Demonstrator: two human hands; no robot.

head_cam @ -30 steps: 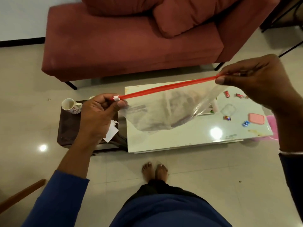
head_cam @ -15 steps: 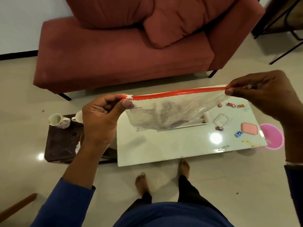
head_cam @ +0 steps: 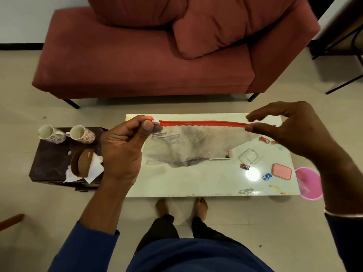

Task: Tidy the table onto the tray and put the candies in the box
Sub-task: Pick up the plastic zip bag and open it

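I hold a clear zip bag point(head_cam: 188, 146) with a red zip strip above the white table point(head_cam: 196, 183). My left hand point(head_cam: 121, 152) pinches the white slider at the strip's left end. My right hand point(head_cam: 290, 128) pinches the strip's right end between thumb and fingers. Below on the table lie several wrapped candies: a multicoloured candy point(head_cam: 245, 166), a blue candy point(head_cam: 266, 176) and a red candy point(head_cam: 264, 139). A clear plastic box point(head_cam: 249, 156) and its pink lid point(head_cam: 281, 171) rest among them.
A dark tray point(head_cam: 49, 163) to the table's left carries two floral mugs point(head_cam: 51, 134), a brown bowl point(head_cam: 81, 162) and white tissues point(head_cam: 94, 169). A pink bin point(head_cam: 309, 182) stands by the table's right end. A red sofa point(head_cam: 147, 55) lies behind. My bare feet point(head_cam: 181, 208) touch the table's near edge.
My view has shifted so the table and tray sit lower and more central. Both hands have lowered the bag and levelled the red strip; my right fingers have spread somewhat.
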